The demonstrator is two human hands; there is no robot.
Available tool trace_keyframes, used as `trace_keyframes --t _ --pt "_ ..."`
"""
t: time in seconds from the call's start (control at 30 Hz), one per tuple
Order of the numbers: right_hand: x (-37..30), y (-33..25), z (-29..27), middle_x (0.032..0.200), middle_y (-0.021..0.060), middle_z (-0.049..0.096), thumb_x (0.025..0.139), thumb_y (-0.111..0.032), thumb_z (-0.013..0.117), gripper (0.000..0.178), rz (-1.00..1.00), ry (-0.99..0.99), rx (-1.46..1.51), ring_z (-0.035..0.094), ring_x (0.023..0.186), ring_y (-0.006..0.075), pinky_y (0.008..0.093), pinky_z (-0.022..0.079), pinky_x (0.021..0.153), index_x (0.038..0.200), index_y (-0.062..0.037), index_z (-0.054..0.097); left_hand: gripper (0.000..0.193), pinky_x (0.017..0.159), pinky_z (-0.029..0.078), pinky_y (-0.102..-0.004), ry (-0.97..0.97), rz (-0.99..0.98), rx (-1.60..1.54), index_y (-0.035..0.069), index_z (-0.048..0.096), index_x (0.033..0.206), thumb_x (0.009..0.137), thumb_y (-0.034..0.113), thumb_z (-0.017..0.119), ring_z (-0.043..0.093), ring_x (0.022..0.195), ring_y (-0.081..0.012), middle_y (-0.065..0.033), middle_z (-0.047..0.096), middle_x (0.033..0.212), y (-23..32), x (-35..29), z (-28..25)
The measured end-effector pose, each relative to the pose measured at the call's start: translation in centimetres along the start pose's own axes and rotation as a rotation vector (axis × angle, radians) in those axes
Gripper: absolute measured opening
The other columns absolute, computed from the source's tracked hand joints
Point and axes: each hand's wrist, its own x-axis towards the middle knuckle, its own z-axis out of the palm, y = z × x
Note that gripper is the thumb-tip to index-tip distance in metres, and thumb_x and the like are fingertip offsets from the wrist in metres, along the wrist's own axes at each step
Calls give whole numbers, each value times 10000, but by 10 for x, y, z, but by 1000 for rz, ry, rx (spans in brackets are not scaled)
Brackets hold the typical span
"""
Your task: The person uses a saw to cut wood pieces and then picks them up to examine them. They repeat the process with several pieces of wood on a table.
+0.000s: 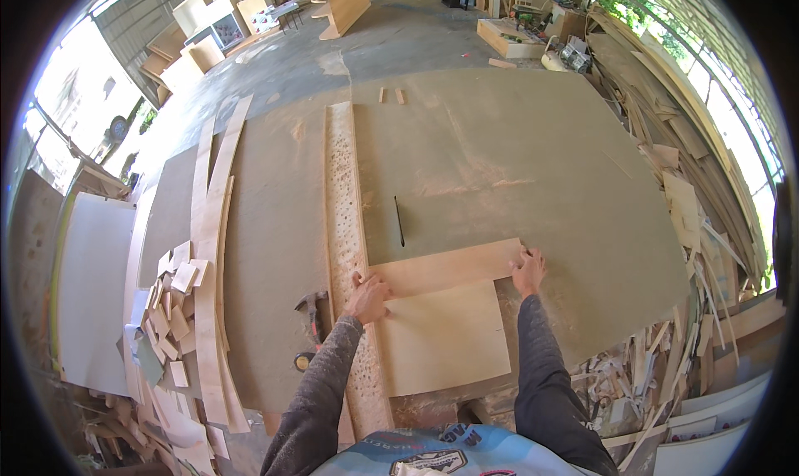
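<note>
Wood strip (pixel 454 268): probably light, stiff; take ends, where left hand (pixel 368 299) and right hand (pixel 528 271) rest, fingers half-curled, pinch unclear

The plank (pixel 449 268) is pale tan, the strip (pixel 342 176) dark-speckled.

Dark sleeves (pixel 326 366), blue printed shirt (pixel 499 449)

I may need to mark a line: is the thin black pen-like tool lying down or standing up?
Lying down: the black pen-like tool shows its length against the brown work surface, beyond the narrow board.
</note>
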Motion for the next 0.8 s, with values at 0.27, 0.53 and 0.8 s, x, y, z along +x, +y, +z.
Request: trace_keyframes --t 0.27,0.53,0.8 --pt "0 3 -6 1319 89 494 807 -216 776 545 -105 -47 -81 467 1248 321 507 398 1021 1308 -66 626 999 1121 227 -644 140 13 -22 74 532 1230 371 312 982 416 1390 -309 -94 499 1357 2 15 -19" --pt "-102 -26 -23 1418 153 466 824 -224 745 599 -398 -1 -104 435 1311 364 534 361 1076 1362 -28 567 963 1109 259 -613 149 26 -57 76 535 1195 377 325 978 428 1378 -305 -76 527 1310 -10 5 -21" --pt "-292 -30 -32 1550 170 422 870 -343 727 585 -791 -359 118 343 1480 323 514 244 1212 1358 -47 595 922 1151 245 -583 165 63 -119 50 568 1180 391 302 972 351 1455 -337 -153 457 1492 -11 5 -17"
